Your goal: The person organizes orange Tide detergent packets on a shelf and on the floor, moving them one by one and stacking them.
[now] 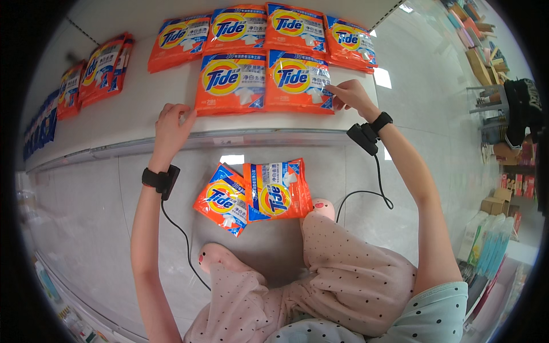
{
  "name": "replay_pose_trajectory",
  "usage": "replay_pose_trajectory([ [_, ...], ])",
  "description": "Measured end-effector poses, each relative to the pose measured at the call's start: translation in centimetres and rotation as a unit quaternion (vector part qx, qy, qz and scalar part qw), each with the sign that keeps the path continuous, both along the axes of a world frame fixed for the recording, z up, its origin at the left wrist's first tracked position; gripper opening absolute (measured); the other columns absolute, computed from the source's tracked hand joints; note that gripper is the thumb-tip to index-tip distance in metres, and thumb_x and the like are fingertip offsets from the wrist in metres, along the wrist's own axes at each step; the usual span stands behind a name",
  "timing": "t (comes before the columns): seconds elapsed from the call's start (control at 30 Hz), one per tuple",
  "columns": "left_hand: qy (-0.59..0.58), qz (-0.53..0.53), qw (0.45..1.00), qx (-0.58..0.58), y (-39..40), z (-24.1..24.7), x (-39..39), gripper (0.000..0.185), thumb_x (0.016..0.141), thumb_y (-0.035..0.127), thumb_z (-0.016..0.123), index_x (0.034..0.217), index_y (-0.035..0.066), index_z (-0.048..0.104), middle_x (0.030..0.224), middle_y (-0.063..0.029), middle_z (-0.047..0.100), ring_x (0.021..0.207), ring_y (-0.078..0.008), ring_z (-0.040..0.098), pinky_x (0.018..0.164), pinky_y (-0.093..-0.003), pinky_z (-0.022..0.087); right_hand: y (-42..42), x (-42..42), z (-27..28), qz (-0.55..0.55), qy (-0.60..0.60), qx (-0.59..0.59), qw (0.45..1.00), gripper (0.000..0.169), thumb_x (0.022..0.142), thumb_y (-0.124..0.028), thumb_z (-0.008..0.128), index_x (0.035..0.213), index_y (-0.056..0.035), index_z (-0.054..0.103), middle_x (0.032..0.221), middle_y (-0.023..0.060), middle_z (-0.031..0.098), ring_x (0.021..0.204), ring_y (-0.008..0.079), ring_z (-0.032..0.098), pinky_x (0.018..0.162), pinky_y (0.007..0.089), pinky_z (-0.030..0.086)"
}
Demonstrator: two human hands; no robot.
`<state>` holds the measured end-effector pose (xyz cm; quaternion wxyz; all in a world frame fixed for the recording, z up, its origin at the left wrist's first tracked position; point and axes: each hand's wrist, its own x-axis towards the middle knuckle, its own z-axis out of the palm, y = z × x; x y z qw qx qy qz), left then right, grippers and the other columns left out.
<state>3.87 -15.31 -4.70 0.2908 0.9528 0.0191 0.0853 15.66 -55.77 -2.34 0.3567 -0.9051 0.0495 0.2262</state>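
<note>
Two orange Tide laundry detergent bags lie side by side on the white shelf before me, a front left bag [231,83] and a front right bag [298,81]. My left hand [173,122] is beside the front left bag, thumb at its lower left corner, fingers loosely bent and holding nothing. At the other end of the row, my right hand [352,96] touches the right edge of the front right bag with its fingertips; whether it pinches the edge is unclear. On the floor below lie two more Tide bags, a tilted left one [223,199] and a sideways right one [279,188], their edges overlapping.
Behind the front pair, several more Tide bags [238,28] form a back row. Others [105,70] stand farther left, near blue packs [40,124]. The shelf's front rail [274,138] runs above the tiled floor. Black cables [186,240] hang from both wrists. A person [521,111] is at far right.
</note>
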Motion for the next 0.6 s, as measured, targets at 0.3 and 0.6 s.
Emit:
replay_pose_trajectory([
  [0.3, 0.068, 0.05, 0.996, -0.006, -0.1, -1.3, 1.3, 0.035, 0.084, 0.037, 0.056, 0.086, 0.003, 0.064, 0.087, -0.0106, 0.058, 0.082, -0.0256, 0.058, 0.073, -0.0368, 0.045, -0.2, -0.1, -0.2, 0.019, 0.003, 0.01, 1.0, 0.042, 0.083, -0.042, 0.061, 0.069, -0.003, 0.065, 0.056, 0.0029, 0.061, 0.051, 0.0083, 0.057, 0.046, 0.0214, 0.039],
  [0.6, 0.105, 0.08, 0.991, 0.033, -0.1, -1.4, 1.6, 0.04, 0.081, 0.043, 0.057, 0.084, 0.004, 0.064, 0.089, -0.0116, 0.059, 0.084, -0.0274, 0.058, 0.077, -0.0417, 0.042, -0.4, -0.1, -0.2, 0.004, 0.024, 0.049, 0.999, 0.043, 0.08, -0.042, 0.064, 0.072, 0.0001, 0.067, 0.059, 0.0053, 0.063, 0.05, 0.0097, 0.059, 0.047, 0.0206, 0.045],
])
